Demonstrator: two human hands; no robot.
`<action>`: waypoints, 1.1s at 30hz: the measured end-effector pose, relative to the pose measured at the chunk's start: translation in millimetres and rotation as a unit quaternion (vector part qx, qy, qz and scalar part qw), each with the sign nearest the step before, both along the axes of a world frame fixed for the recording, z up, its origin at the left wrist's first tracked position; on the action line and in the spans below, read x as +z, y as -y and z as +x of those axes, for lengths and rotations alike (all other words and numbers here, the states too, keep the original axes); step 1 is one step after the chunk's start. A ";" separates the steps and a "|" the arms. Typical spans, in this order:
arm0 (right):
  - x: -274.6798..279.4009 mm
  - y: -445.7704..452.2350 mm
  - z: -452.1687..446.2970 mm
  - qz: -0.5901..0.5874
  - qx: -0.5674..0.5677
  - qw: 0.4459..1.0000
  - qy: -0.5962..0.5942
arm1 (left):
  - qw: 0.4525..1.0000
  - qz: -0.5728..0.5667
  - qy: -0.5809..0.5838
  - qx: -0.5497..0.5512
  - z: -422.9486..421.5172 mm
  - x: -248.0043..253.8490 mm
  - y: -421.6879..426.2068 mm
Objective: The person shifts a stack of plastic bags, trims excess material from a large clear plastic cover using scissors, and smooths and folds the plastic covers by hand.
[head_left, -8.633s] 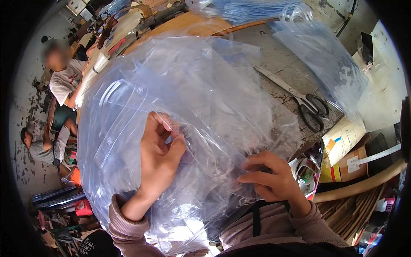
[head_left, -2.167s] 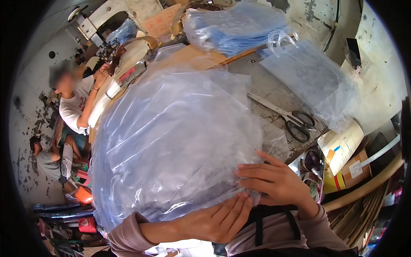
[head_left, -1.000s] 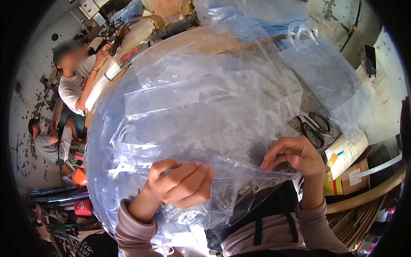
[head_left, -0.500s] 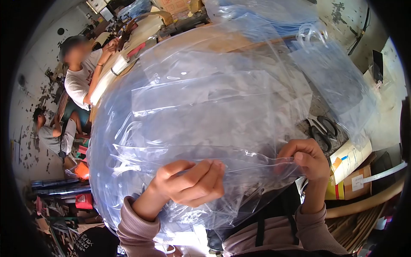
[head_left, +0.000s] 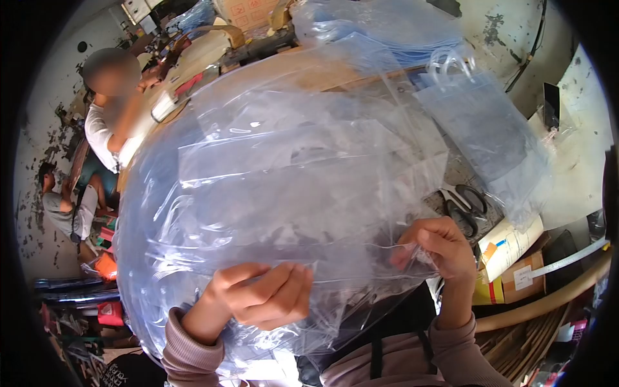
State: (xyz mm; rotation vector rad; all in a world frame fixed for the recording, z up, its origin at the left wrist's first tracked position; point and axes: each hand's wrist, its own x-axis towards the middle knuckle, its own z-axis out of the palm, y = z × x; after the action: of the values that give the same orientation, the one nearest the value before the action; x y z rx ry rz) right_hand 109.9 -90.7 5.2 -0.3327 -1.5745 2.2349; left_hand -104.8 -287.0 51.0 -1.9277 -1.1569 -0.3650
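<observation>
A large clear plastic sheet spreads in layers across the work surface, creased and shiny. My left hand is closed on its near edge, fingers curled over the film. To the right, my right hand pinches the same edge, with the film crumpled between thumb and fingers. The stretch between both hands is drawn fairly straight. Black-handled scissors lie just beyond my right hand, and a clear plastic bag with tube handles lies farther back on the right.
A stack of bluish plastic pieces sits at the back. A cardboard box with papers stands at right, beside a curved tan edge. A phone is at far right. Two people are at left, one in a white shirt.
The whole view has shifted, so things appear farther left and a little lower. Both hands keep their hold on the plastic edge, and more film is bunched at my right fingers.
</observation>
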 end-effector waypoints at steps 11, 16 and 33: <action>-7.9 -1.3 3.2 -0.053 0.045 0.997 -0.035 | 1.000 -0.003 -0.006 0.005 0.1 -1.0 1.5; -15.2 -1.2 5.8 0.056 0.043 0.997 -0.038 | 0.999 -0.029 0.023 0.013 4.4 7.3 9.6; 19.9 60.6 -17.0 0.439 0.056 0.891 -0.098 | 0.868 -0.417 0.197 0.185 29.8 37.5 11.0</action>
State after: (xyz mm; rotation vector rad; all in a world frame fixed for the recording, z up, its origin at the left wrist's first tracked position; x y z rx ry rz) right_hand 92.9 -151.3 25.2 0.2425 -2.2994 1.3336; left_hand -75.0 -298.0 88.5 -2.3175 -2.1834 -0.0255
